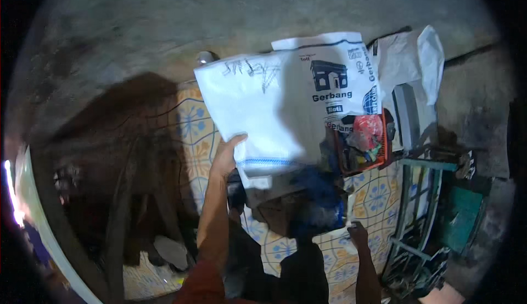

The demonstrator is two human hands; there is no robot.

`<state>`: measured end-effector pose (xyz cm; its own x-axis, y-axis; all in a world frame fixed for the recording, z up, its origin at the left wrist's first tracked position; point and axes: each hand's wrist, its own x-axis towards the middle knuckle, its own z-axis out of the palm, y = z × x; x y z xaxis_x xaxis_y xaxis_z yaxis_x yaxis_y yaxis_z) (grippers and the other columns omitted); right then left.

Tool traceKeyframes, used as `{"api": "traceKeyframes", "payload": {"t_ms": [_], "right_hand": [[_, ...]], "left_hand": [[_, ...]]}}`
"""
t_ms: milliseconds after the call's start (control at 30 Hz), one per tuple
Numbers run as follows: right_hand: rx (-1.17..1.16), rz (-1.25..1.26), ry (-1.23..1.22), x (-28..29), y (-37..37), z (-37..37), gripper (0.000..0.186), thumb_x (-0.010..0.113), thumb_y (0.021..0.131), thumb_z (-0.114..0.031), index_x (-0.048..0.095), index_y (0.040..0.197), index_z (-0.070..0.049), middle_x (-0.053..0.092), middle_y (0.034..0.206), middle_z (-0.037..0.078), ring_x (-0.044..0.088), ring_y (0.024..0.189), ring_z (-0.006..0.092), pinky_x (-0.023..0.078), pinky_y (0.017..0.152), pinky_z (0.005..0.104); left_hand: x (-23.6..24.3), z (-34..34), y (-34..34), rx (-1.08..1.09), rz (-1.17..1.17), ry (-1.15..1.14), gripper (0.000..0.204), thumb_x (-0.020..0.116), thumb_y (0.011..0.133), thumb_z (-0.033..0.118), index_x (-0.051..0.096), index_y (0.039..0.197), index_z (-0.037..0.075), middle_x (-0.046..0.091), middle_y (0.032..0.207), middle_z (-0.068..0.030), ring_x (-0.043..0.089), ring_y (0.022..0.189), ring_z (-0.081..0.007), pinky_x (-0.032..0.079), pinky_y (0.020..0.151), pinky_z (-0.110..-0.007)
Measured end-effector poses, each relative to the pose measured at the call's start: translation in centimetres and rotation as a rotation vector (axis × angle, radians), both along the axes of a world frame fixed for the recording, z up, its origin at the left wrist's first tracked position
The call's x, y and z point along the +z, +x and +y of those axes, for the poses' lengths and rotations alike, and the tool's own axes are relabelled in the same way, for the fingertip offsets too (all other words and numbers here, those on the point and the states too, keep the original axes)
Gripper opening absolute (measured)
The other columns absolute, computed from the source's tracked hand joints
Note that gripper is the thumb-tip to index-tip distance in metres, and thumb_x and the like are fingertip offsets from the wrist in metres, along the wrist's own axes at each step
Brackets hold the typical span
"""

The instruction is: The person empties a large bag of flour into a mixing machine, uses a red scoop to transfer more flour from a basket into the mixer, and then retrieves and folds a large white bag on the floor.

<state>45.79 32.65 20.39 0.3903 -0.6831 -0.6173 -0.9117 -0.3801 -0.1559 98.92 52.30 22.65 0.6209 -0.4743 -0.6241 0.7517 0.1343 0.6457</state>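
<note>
A large white woven sack with dark printing and a blue striped band spreads out in front of me. My left hand is closed on its left edge, thumb on top. Below the sack lies a dark, shadowed box-like thing with blue material on its right side. My right hand is at the lower right of this, fingers closed beside a thin pale strip; shadow hides what they grip, if anything.
An orange-red basket with mixed small items stands right of the sack. Farther right are a white bag, a grey panel and a green metal frame. Patterned floor covering lies beneath. Dark wooden legs stand at left.
</note>
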Motion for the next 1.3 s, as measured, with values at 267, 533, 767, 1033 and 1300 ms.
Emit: {"api": "traceKeyframes", "payload": {"t_ms": [267, 533, 767, 1033, 1300], "right_hand": [[-0.187, 0.193, 0.301, -6.7, 4.2, 10.7, 0.043, 0.066, 0.082, -0.032, 0.056, 0.118, -0.010, 0.068, 0.094, 0.013, 0.066, 0.076, 0.0263, 0.052, 0.066, 0.0397], [-0.435, 0.056, 0.509, -10.1, 12.6, 16.2, 0.043, 0.064, 0.085, -0.030, 0.053, 0.121, -0.011, 0.067, 0.103, 0.012, 0.066, 0.091, 0.0294, 0.052, 0.076, 0.0368], [-0.288, 0.001, 0.347, -11.4, 6.8, 18.3, 0.045, 0.055, 0.089, -0.039, 0.053, 0.123, -0.010, 0.061, 0.111, 0.018, 0.061, 0.099, 0.0339, 0.048, 0.085, 0.0415], [-0.454, -0.127, 0.297, -6.1, -2.0, 18.5, 0.032, 0.055, 0.090, -0.034, 0.058, 0.109, -0.009, 0.063, 0.100, 0.017, 0.063, 0.089, 0.0311, 0.049, 0.075, 0.0415], [-0.634, -0.204, 0.363, -6.5, -18.1, 15.2, 0.029, 0.056, 0.087, -0.039, 0.062, 0.097, -0.013, 0.066, 0.086, 0.010, 0.063, 0.076, 0.0347, 0.050, 0.070, 0.0413]], "left_hand": [[-26.7, -6.9, 19.6, -0.263, -1.019, 0.793, 0.109, 0.080, 0.068, 0.037, 0.015, 0.142, -0.009, 0.039, 0.131, -0.0326, 0.041, 0.122, -0.0406, 0.035, 0.102, -0.039], [-34.6, -18.4, 15.3, -1.049, -1.659, 0.970, 0.080, 0.059, 0.079, 0.059, 0.026, 0.145, 0.026, 0.017, 0.150, -0.0191, 0.022, 0.135, -0.0442, 0.025, 0.101, -0.064], [-39.6, -16.4, 18.6, -1.247, -2.145, 0.611, 0.042, 0.057, 0.088, 0.035, 0.053, 0.127, 0.022, 0.044, 0.134, -0.0231, 0.043, 0.123, -0.0383, 0.033, 0.105, -0.044], [-29.5, 0.8, 1.6, -1.232, -1.036, 0.833, 0.056, 0.058, 0.090, 0.036, 0.044, 0.134, 0.005, 0.061, 0.110, -0.0160, 0.058, 0.098, -0.0284, 0.048, 0.081, -0.040], [-16.1, 6.9, -23.6, -1.347, -0.518, 0.285, 0.028, 0.063, 0.089, 0.026, 0.065, 0.091, -0.002, 0.063, 0.079, -0.0095, 0.060, 0.070, -0.0211, 0.052, 0.063, -0.033]]}}
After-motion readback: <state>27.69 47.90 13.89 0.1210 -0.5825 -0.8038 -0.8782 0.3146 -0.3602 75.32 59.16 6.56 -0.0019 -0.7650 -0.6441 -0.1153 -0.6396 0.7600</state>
